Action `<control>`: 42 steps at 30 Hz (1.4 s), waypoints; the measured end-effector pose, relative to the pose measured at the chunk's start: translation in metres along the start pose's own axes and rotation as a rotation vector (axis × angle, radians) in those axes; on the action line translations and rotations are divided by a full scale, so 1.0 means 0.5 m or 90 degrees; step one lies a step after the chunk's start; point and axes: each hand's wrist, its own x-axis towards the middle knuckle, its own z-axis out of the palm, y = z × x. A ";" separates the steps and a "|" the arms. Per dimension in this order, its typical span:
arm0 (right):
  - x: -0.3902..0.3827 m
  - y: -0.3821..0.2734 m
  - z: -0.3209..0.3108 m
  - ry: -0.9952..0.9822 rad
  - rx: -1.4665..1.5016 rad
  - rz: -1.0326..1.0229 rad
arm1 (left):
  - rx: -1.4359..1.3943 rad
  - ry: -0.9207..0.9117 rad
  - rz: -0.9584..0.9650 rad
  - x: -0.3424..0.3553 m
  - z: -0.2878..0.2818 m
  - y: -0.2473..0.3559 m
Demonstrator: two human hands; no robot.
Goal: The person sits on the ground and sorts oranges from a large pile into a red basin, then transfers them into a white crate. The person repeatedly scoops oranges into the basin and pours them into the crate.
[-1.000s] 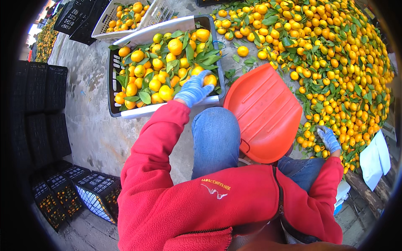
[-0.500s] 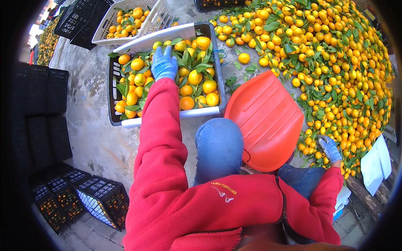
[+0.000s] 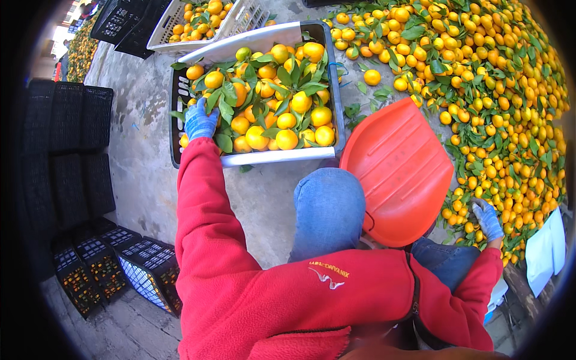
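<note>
Inside the near-left edge of a black crate [image 3: 337,102] of tangerines [image 3: 256,137], my left hand [image 3: 201,122] in a blue-and-white glove lies against the fruit and leaves. Its fingers are stretched out and partly hidden by leaves; nothing shows gripped in them. White lining covers the crate's long sides. My right hand [image 3: 487,221], gloved alike, rests at the near edge of a big heap of tangerines [image 3: 504,138] to the right. Its fingers look loosely apart against the fruit, fingertips partly hidden.
A red plastic scoop [image 3: 399,174] lies beside my knee, between crate and heap. Behind the crate stands a white crate [image 3: 252,15] with tangerines. Black crates [image 3: 66,120] are stacked at left, with filled ones [image 3: 147,270] below. A white sheet [image 3: 545,249] is at the right.
My left hand has moved left and nearer, from the middle of the crate to its left edge. The right hand stays at the heap. The view has shifted slightly.
</note>
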 end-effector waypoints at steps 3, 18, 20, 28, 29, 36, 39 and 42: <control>0.001 -0.017 0.007 -0.001 -0.042 -0.003 | 0.154 -0.042 0.017 0.030 -0.002 0.056; 0.022 -0.005 0.019 0.006 -0.023 0.050 | -0.126 -0.026 0.089 0.205 -0.073 0.007; 0.021 0.010 0.013 -0.015 0.017 0.049 | -0.170 -0.084 0.103 0.142 -0.075 -0.018; 0.031 0.028 0.005 0.001 -0.028 0.040 | 0.086 -0.220 0.053 -0.116 -0.090 -0.031; 0.032 0.024 0.007 -0.005 -0.006 0.009 | 0.061 -0.198 0.087 -0.119 -0.098 -0.026; 0.033 0.011 0.022 0.016 -0.032 0.033 | -0.015 0.240 0.076 0.075 -0.074 -0.110; 0.032 0.009 0.019 0.010 -0.021 0.031 | -0.176 -0.125 -0.014 0.102 0.069 -0.121; 0.036 0.000 0.020 0.024 -0.067 0.034 | -0.201 -0.024 -0.002 0.118 0.140 -0.101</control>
